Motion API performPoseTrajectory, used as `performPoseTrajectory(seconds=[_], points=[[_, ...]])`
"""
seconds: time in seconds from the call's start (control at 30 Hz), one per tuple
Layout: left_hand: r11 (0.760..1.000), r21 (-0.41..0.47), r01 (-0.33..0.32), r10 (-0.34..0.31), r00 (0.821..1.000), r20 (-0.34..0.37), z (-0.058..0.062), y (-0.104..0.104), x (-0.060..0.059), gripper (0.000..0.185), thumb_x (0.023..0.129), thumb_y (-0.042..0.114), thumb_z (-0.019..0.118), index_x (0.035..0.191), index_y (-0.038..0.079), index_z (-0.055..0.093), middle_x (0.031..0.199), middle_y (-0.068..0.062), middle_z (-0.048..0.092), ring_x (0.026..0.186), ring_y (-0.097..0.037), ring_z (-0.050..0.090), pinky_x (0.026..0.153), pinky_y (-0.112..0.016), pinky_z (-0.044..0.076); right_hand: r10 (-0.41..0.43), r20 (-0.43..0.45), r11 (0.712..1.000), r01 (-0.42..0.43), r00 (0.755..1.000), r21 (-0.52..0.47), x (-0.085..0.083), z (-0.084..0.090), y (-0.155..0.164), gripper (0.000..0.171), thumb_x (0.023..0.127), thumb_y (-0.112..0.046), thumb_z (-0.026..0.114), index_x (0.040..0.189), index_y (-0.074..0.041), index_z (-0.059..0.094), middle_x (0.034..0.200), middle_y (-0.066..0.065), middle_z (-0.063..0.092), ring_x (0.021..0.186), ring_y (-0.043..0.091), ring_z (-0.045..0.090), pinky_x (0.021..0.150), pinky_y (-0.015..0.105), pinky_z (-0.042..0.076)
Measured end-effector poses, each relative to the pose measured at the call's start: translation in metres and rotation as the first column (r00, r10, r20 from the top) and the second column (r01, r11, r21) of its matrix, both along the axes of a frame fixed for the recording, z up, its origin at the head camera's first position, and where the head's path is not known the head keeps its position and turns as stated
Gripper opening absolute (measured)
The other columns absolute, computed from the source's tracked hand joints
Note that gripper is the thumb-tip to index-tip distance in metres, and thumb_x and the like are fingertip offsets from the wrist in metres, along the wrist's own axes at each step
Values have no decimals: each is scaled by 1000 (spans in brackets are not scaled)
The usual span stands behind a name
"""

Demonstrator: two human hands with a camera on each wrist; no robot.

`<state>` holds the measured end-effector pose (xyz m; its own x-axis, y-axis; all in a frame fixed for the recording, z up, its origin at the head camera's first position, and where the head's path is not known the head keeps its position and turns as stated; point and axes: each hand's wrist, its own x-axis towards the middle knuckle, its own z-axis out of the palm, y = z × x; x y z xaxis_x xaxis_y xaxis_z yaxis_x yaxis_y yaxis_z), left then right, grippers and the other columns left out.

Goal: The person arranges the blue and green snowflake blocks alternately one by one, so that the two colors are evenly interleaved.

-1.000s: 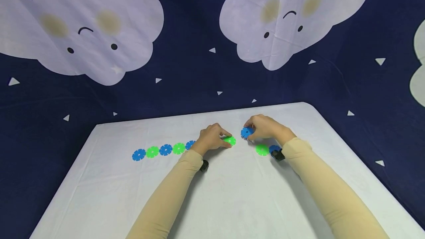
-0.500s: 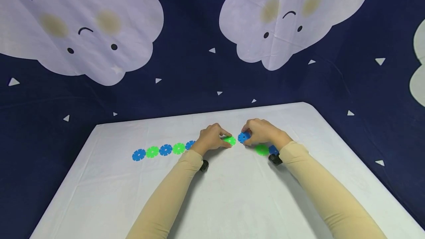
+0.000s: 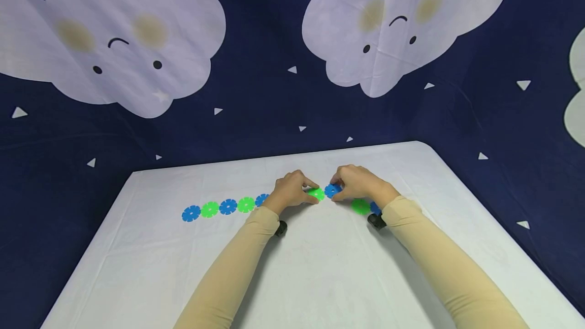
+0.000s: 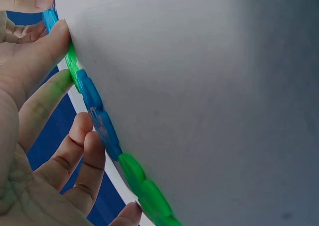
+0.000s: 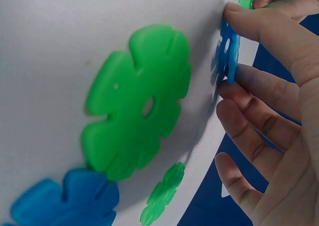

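Note:
A chain of alternating blue and green notched discs [image 3: 218,207] lies flat on the white table [image 3: 320,278]. My left hand [image 3: 314,190] pinches the green disc [image 3: 316,195] at the chain's right end; the left wrist view shows that green disc [image 4: 73,62] under my thumb. My right hand [image 3: 335,191] pinches a blue disc [image 3: 332,190] and holds it on edge against that green disc. Seen from the right wrist, the blue disc [image 5: 228,52] stands upright between thumb and fingers.
A loose green disc [image 3: 360,206] and a loose blue disc [image 3: 376,208] lie flat just under my right wrist, also as green disc [image 5: 137,109] and blue disc [image 5: 65,203]. A dark blue cloud-print cloth [image 3: 274,90] hangs behind the table.
My right hand has carried the blue disc left and slightly down until it meets the green disc. The left hand has stayed on the chain's end.

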<state>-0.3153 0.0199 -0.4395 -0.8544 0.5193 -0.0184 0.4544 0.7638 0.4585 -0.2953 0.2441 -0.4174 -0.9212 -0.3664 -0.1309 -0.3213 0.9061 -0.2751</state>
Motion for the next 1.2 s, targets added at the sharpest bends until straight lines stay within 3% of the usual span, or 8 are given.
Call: performPoseTrajectory(seconds=[0.83,1.2], points=[[1000,-9,-2,2,1000,-2,1,0,1,43,74,41,89,114,33,77,110,3,65,102,-16,60,96,-53,44,-21,6,1000,21,1000,-5,-1,-1,-1,54,77,-41,86,119,-10,73,97,-2,68,83,14,57,79,35,51],[1000,-22,-3,3,1000,3,1,1,1,43,74,43,88,115,33,77,109,3,65,102,-16,59,96,-53,45,-6,0,1000,6,1000,-19,1,0,3,52,79,-42,85,120,-13,74,103,-1,67,90,16,59,84,38,52]])
